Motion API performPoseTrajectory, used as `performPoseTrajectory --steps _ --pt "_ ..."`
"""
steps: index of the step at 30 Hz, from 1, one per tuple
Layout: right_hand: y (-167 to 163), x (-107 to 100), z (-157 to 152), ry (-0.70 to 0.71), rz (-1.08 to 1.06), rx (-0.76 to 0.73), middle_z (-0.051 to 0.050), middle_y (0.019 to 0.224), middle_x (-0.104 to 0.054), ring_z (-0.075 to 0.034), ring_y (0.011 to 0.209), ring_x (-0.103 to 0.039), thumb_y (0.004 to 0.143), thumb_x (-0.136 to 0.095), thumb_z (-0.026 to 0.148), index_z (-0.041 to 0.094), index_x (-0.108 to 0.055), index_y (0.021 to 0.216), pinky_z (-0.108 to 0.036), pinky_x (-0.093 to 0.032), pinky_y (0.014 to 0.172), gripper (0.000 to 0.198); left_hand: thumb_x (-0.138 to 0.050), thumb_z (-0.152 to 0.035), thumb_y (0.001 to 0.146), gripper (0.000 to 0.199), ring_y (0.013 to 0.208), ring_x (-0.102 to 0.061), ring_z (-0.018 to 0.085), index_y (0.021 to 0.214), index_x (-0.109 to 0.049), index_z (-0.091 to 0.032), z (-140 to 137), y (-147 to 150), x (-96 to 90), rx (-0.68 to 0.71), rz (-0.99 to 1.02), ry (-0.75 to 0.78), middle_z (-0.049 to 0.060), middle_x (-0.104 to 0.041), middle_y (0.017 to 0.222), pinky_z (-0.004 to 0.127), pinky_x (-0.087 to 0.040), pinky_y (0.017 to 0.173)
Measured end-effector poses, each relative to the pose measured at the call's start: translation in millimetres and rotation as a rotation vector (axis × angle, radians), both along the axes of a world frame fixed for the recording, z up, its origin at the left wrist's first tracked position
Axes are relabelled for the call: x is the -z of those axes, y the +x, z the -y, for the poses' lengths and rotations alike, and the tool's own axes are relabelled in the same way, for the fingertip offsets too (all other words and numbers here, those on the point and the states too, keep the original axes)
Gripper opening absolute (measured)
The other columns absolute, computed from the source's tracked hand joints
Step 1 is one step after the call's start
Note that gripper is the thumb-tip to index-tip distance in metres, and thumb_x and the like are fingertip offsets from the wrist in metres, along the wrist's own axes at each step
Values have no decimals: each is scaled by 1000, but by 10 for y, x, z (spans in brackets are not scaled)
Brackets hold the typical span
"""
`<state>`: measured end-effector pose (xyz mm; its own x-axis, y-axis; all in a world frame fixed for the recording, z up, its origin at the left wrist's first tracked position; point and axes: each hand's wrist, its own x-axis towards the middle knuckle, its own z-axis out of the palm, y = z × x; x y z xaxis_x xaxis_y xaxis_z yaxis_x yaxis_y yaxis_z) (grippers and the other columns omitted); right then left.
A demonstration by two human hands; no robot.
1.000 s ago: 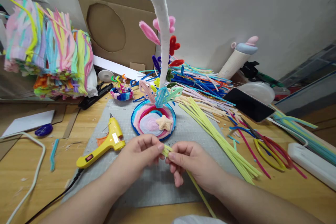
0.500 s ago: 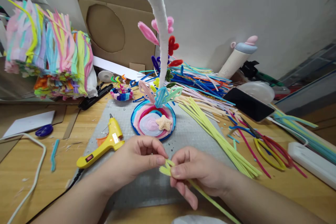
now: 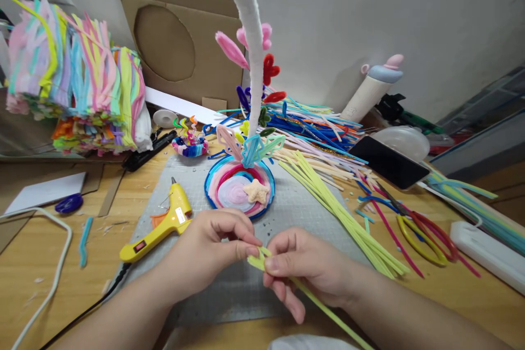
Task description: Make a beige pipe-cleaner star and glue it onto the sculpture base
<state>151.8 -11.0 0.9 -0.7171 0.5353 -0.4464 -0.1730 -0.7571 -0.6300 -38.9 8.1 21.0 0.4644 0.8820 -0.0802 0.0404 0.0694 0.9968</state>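
A yellow-green pipe cleaner point(image 3: 324, 306) is bent into a small loop at one end, its long tail running down to the right. My left hand point(image 3: 219, 246) pinches the loop between thumb and forefinger. Close beside it, my right hand point(image 3: 301, 262) grips the same pipe cleaner just below the loop, thumb on top. Beyond both hands stands a round base point(image 3: 240, 186) of coiled pink, white and blue pipe cleaner, with a beige star point(image 3: 257, 192) on it. From its back rises a white wrapped stem point(image 3: 255, 54) with coloured petals around it.
A yellow glue gun point(image 3: 164, 224) lies left on the grey cutting mat point(image 3: 229, 301). To the right are loose yellow-green pipe cleaners point(image 3: 348, 219), scissors point(image 3: 426, 235) and a phone point(image 3: 385, 161). Bundled pipe cleaners point(image 3: 77, 71) stand at back left, near leaning cardboard point(image 3: 213, 38).
Both hands have shifted very slightly left with the pipe cleaner, and the small loop is tucked closer to the left fingertips. The other things stay where they were.
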Motion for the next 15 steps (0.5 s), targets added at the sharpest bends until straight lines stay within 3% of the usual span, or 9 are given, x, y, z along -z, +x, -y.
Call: performPoseTrajectory --steps 9,15 --pt "17 -28 9 33 32 -36 1 47 -62 -7 32 -57 68 -72 35 8 -65 64 -11 -33 29 28 -72 -23 72 10 66 -59 13 65 -70 -16 10 -9 -30 38 -25 60 2 -63 71 22 -45 62" --pt "19 -47 2 49 41 -58 1 48 -62 -8 32 -57 70 -72 37 8 -64 65 -12 -35 30 30 -72 -22 71 12 66 -58 13 62 -69 -16 11 -10 -35 31 -30 38 2 -64 69 22 -44 62"
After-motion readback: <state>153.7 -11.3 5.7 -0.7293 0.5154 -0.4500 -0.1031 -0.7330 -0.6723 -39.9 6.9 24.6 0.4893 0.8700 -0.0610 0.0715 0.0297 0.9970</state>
